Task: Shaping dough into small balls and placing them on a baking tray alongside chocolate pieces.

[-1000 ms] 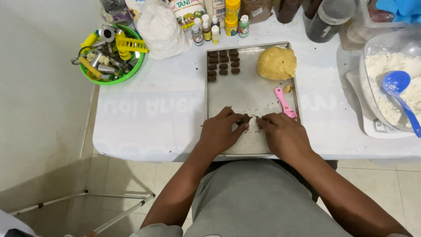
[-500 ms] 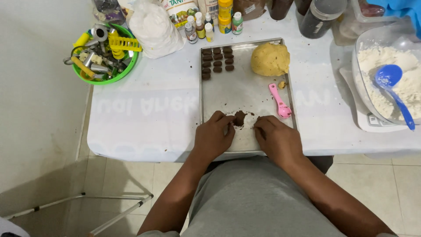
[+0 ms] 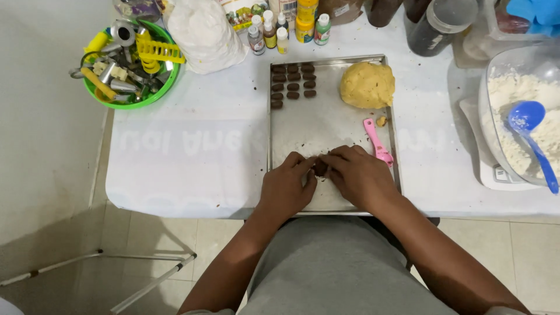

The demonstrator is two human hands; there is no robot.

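Brown dough piece (image 3: 319, 168) sits at the near end of the metal baking tray (image 3: 326, 125), pinched between the fingertips of both hands. Left hand (image 3: 286, 188) and right hand (image 3: 361, 175) are curled closed around it, touching. Pink cutter (image 3: 378, 143) lies just beside the right hand; yellow dough ball (image 3: 367, 85) and rows of brown pieces (image 3: 293, 85) occupy the far end.

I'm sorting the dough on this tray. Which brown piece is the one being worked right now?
The brown piece pinched between the left hand and right hand at the tray's near edge; the other brown pieces sit untouched in rows at its far left corner.
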